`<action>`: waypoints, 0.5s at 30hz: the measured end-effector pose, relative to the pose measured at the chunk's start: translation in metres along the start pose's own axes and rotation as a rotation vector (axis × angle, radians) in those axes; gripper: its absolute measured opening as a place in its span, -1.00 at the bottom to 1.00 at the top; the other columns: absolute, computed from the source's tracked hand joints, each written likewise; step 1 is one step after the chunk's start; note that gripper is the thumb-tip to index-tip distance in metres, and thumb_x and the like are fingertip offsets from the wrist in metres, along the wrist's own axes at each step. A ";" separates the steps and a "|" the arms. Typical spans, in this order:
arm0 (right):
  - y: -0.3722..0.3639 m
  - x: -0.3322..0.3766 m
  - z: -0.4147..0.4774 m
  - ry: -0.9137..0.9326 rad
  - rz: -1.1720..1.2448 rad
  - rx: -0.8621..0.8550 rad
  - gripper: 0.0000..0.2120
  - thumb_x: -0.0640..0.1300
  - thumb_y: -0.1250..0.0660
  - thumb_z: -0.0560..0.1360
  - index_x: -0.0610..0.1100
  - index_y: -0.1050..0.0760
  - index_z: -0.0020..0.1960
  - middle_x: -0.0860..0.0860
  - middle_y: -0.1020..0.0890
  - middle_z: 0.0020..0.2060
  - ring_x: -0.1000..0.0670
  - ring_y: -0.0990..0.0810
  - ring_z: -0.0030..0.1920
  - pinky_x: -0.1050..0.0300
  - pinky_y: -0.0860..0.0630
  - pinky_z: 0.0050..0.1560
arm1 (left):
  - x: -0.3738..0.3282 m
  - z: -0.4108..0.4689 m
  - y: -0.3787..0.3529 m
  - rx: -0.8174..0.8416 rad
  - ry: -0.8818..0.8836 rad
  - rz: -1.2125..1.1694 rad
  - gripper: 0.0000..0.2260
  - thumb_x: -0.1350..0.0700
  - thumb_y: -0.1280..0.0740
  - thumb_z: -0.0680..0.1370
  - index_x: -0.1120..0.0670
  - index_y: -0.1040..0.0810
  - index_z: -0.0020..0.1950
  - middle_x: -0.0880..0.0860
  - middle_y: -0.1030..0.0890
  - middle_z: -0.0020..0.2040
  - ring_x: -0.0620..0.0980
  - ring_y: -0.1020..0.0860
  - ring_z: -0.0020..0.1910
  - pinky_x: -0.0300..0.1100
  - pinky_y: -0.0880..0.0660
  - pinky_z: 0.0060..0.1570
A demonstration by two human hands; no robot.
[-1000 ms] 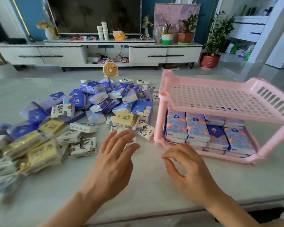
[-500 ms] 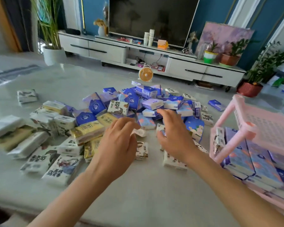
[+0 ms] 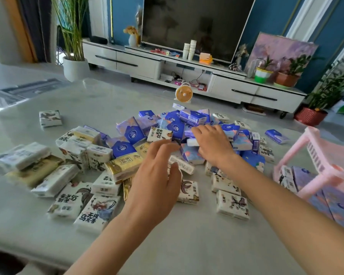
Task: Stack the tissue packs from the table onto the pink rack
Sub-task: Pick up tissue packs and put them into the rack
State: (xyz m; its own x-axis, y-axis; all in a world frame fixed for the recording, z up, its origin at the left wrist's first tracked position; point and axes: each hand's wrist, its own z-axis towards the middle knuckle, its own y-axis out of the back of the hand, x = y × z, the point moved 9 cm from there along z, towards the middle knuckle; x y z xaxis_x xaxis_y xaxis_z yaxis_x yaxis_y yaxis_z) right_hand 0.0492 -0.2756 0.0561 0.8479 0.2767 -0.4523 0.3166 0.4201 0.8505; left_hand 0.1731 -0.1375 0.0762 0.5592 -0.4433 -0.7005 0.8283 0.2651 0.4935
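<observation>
A big heap of tissue packs [image 3: 127, 155] covers the middle of the grey table [image 3: 187, 245]: white and gold packs lie on the left, blue ones at the back. My left hand [image 3: 155, 179] hovers over the near packs, fingers relaxed, thumb beside a white pack [image 3: 184, 165]. My right hand [image 3: 213, 143] reaches into the blue packs, fingers curled over a pale pack [image 3: 193, 142] whose end sticks out. The pink rack [image 3: 314, 155] stands at the right edge, with blue packs [image 3: 326, 197] on its lower shelf.
One white pack [image 3: 50, 118] lies alone at the far left, and a blue pack [image 3: 276, 135] lies apart near the rack. A small orange fan [image 3: 184, 94] stands beyond the table's far edge. Behind it are a TV cabinet [image 3: 236, 86] and potted plants.
The view has swung left, away from the rack. Both hands have moved from the table's front forward over the heap, the right one furthest, into the blue packs.
</observation>
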 end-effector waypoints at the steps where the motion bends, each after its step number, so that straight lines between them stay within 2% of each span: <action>1: 0.009 -0.002 -0.006 -0.023 0.115 -0.050 -0.50 -0.22 -0.27 0.47 -0.17 -0.24 0.38 -0.10 -0.44 0.28 -0.11 -0.38 0.29 0.03 -0.25 0.25 | 0.006 -0.001 0.001 -0.007 0.086 -0.081 -0.73 0.15 -0.19 0.57 -0.01 -0.41 0.27 -0.13 -0.40 0.23 -0.18 -0.45 0.11 -0.28 -0.43 0.03; 4: 0.046 -0.007 -0.042 -0.113 0.589 -0.256 -0.47 -0.22 -0.33 0.42 -0.18 -0.33 0.37 -0.11 -0.51 0.21 -0.10 -0.44 0.21 0.06 -0.32 0.19 | 0.032 -0.007 -0.011 0.033 0.461 -0.405 -0.77 0.03 -0.19 0.58 -0.02 -0.43 0.23 -0.07 -0.53 0.15 -0.14 -0.51 0.09 -0.17 -0.49 0.07; 6: 0.064 0.001 -0.074 -0.093 0.780 -0.330 -0.47 -0.18 -0.37 0.41 -0.11 -0.35 0.36 -0.07 -0.53 0.16 0.00 -0.43 0.16 0.23 -0.29 0.16 | 0.040 -0.017 -0.025 0.083 0.682 -0.662 -0.74 -0.05 -0.23 0.55 0.01 -0.46 0.18 0.01 -0.58 0.08 -0.05 -0.57 0.03 -0.07 -0.52 0.07; 8: 0.082 0.011 -0.104 -0.001 0.773 -0.405 -0.49 -0.15 -0.34 0.40 -0.08 -0.34 0.33 -0.04 -0.51 0.17 0.06 -0.40 0.19 0.34 -0.24 0.22 | 0.032 -0.023 -0.040 0.159 0.785 -0.881 -0.64 -0.13 -0.30 0.44 0.04 -0.51 0.14 0.09 -0.62 0.04 0.04 -0.62 0.00 -0.05 -0.56 0.01; 10: 0.096 0.017 -0.132 0.113 0.721 -0.481 -0.56 -0.16 -0.29 0.44 -0.10 -0.34 0.30 0.01 -0.47 0.24 0.04 -0.39 0.27 0.25 -0.24 0.33 | 0.017 -0.028 -0.054 0.273 0.826 -1.042 -0.50 -0.21 -0.30 0.33 0.07 -0.56 0.13 0.18 -0.64 0.03 0.15 -0.63 0.00 0.03 -0.56 0.02; 11: 0.101 0.018 -0.146 0.161 0.703 -0.514 -0.60 -0.17 -0.28 0.47 -0.11 -0.34 0.30 0.03 -0.44 0.27 0.02 -0.39 0.30 0.17 -0.24 0.36 | 0.007 -0.032 -0.062 0.350 0.830 -1.116 -0.49 -0.23 -0.28 0.33 0.08 -0.59 0.12 0.20 -0.64 0.04 0.18 -0.62 0.02 0.07 -0.55 0.05; 13: 0.107 0.018 -0.171 0.229 0.634 -0.576 -0.63 -0.21 -0.29 0.50 -0.12 -0.35 0.29 0.03 -0.42 0.31 -0.01 -0.38 0.34 0.03 -0.27 0.37 | -0.014 -0.040 -0.076 0.488 0.833 -1.249 -0.55 -0.19 -0.22 0.42 0.10 -0.65 0.07 0.17 -0.65 0.04 0.13 -0.63 -0.02 0.07 -0.53 0.08; 15: 0.106 0.019 -0.193 0.261 0.537 -0.613 -0.65 -0.22 -0.31 0.49 -0.10 -0.37 0.25 0.00 -0.41 0.32 -0.04 -0.37 0.36 -0.06 -0.31 0.34 | -0.030 -0.051 -0.089 0.567 0.855 -1.327 -0.64 -0.08 -0.22 0.44 0.11 -0.71 -0.10 0.08 -0.67 -0.02 0.01 -0.64 -0.18 -0.06 -0.56 -0.05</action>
State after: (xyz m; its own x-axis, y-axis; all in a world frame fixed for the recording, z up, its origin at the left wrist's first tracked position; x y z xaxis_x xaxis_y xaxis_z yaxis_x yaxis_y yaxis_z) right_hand 0.0170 -0.0591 0.0861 0.6682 0.7305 -0.1412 -0.4499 0.5479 0.7053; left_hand 0.0839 -0.1043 0.0272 -0.4556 0.5206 -0.7221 0.7003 -0.2911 -0.6518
